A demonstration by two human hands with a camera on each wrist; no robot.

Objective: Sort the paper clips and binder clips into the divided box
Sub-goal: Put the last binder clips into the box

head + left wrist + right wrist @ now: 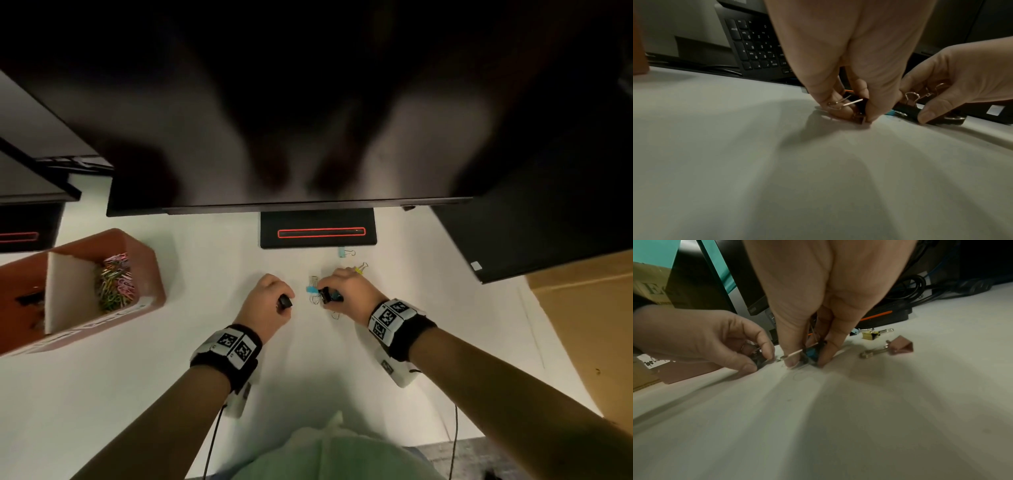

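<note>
A: Green fabric (346,452) sits at the near edge of the counter (137,394), right under the head camera. Your forearms reach in from there.

B: Left hand?

A: Your left hand (269,301) has its fingers curled down onto a black binder clip (285,302), pinching it against the counter mid-surface.

B: Right?

A: Your right hand (349,294) is pinched onto another black binder clip (327,294), with a blue clip (311,290) right at the fingertips. Can't tell if the blue one is inside the grip or just touching.

B: Loose ones?

A: Yellow binder clip (870,335) and light blue binder clip (346,253) lie toward the far edge, close to the black stand (318,229). Pink binder clip (900,346) lies on its side, just beside your right hand.

B: Box?

A: Divided box (144,260) sits at the left edge, well apart from both hands. Coloured paper clips (114,282) fill its right compartment; dark items in the left one, too dim to identify.
</note>
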